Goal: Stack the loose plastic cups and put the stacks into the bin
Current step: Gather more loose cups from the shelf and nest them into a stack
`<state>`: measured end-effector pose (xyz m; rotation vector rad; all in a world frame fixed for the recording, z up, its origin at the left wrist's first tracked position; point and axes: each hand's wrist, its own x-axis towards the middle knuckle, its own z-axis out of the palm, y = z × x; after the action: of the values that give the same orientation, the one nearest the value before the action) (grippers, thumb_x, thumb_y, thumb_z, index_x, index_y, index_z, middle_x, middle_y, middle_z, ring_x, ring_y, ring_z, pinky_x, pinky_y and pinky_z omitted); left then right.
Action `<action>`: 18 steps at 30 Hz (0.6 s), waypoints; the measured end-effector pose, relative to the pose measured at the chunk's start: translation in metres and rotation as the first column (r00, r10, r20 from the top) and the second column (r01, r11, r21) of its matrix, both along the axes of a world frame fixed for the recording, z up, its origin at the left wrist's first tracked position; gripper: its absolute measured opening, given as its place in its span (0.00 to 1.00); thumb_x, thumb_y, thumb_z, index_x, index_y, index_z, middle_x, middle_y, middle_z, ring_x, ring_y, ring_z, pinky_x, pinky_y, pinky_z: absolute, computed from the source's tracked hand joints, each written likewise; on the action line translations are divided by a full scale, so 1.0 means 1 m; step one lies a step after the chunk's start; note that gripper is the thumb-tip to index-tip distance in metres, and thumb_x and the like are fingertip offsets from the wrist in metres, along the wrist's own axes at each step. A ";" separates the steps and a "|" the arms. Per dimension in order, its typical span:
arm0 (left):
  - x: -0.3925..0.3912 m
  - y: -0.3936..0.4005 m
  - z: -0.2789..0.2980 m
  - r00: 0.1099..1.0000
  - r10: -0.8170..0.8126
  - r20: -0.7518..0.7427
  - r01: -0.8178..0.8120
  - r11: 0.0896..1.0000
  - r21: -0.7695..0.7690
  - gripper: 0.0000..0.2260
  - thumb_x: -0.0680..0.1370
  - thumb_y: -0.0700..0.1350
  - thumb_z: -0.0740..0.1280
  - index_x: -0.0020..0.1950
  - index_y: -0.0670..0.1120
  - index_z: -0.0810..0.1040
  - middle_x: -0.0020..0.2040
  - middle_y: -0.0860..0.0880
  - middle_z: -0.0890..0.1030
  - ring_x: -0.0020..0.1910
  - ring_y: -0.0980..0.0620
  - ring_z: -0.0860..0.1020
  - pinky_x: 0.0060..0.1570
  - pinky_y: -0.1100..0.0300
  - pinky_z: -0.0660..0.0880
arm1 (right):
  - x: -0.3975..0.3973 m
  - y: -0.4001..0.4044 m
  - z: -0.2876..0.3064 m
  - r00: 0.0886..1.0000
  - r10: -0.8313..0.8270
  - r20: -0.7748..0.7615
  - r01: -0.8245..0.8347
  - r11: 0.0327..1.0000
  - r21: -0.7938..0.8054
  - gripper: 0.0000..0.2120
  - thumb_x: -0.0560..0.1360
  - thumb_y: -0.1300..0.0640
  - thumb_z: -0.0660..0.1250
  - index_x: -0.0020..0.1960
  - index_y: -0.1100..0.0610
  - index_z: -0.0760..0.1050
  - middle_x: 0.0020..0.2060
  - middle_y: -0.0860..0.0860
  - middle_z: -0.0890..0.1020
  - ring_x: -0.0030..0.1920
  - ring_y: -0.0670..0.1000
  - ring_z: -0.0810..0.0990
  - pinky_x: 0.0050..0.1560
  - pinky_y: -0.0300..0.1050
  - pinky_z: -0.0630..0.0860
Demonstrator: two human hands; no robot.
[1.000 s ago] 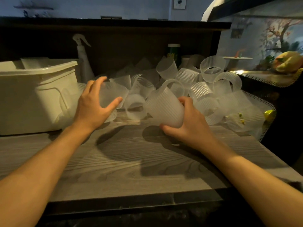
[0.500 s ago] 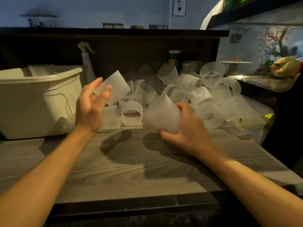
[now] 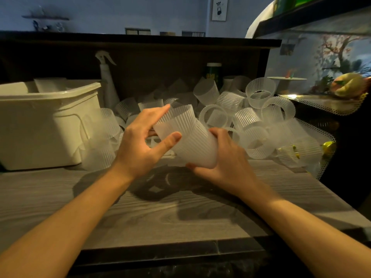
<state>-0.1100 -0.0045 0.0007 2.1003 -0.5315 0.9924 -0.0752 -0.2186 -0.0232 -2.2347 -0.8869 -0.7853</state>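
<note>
My right hand (image 3: 226, 157) grips the base of a ribbed translucent cup (image 3: 196, 151) tilted up to the left. My left hand (image 3: 144, 143) holds a second ribbed cup (image 3: 176, 121) between thumb and fingers, its lower end set into the mouth of the first. Both are above the wooden counter (image 3: 140, 207). A heap of several loose cups (image 3: 247, 117) lies behind and to the right. The cream plastic bin (image 3: 40, 125) stands at the left, with a cup stack (image 3: 50, 84) showing over its rim.
A white spray bottle (image 3: 106, 85) stands behind the bin, and a green-labelled can (image 3: 213, 74) at the back. A dark back panel closes the counter's rear. A perforated mat (image 3: 325, 133) edges the right side, beside a dark cabinet with fruit (image 3: 349, 87).
My left hand lifted a cup out of the heap and carried it right to the cup in my right hand, which stayed in place. The camera view dropped slightly.
</note>
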 end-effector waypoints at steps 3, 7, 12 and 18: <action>-0.001 -0.004 -0.005 0.999 0.018 -0.042 -0.012 0.990 0.143 0.33 0.77 0.64 0.59 0.78 0.49 0.62 0.70 0.60 0.65 0.66 0.69 0.66 0.58 0.77 0.67 | -0.001 0.002 0.001 0.999 0.026 -0.019 -0.026 0.999 0.032 0.41 0.64 0.41 0.78 0.66 0.58 0.64 0.56 0.49 0.73 0.50 0.47 0.74 0.43 0.42 0.75; -0.001 -0.016 -0.015 0.982 0.003 -0.190 0.058 0.948 0.313 0.39 0.74 0.73 0.51 0.81 0.56 0.48 0.71 0.74 0.49 0.71 0.68 0.56 0.63 0.76 0.58 | -0.002 -0.003 0.000 0.999 -0.002 -0.032 0.005 0.995 0.102 0.39 0.64 0.42 0.79 0.65 0.57 0.64 0.52 0.45 0.70 0.48 0.49 0.75 0.42 0.47 0.77; -0.001 0.000 0.003 0.989 0.147 -0.025 -0.136 0.956 0.259 0.34 0.77 0.67 0.54 0.80 0.53 0.55 0.73 0.56 0.66 0.70 0.56 0.66 0.65 0.55 0.65 | 0.000 -0.004 0.002 0.999 0.005 -0.035 -0.001 0.994 0.111 0.38 0.63 0.38 0.78 0.63 0.55 0.65 0.51 0.42 0.68 0.48 0.45 0.71 0.42 0.38 0.73; 0.010 0.067 0.012 0.682 0.731 0.013 -0.731 0.681 0.047 0.34 0.77 0.57 0.67 0.78 0.45 0.59 0.71 0.41 0.67 0.69 0.41 0.65 0.67 0.45 0.66 | -0.001 0.000 0.003 1.000 0.012 -0.024 -0.010 0.997 0.079 0.38 0.63 0.37 0.76 0.63 0.55 0.67 0.53 0.42 0.69 0.50 0.45 0.72 0.44 0.43 0.76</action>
<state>-0.1000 0.0624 0.0128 2.4013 0.3656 1.4078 -0.0760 -0.2189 -0.0206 -2.1638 -0.8416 -0.7731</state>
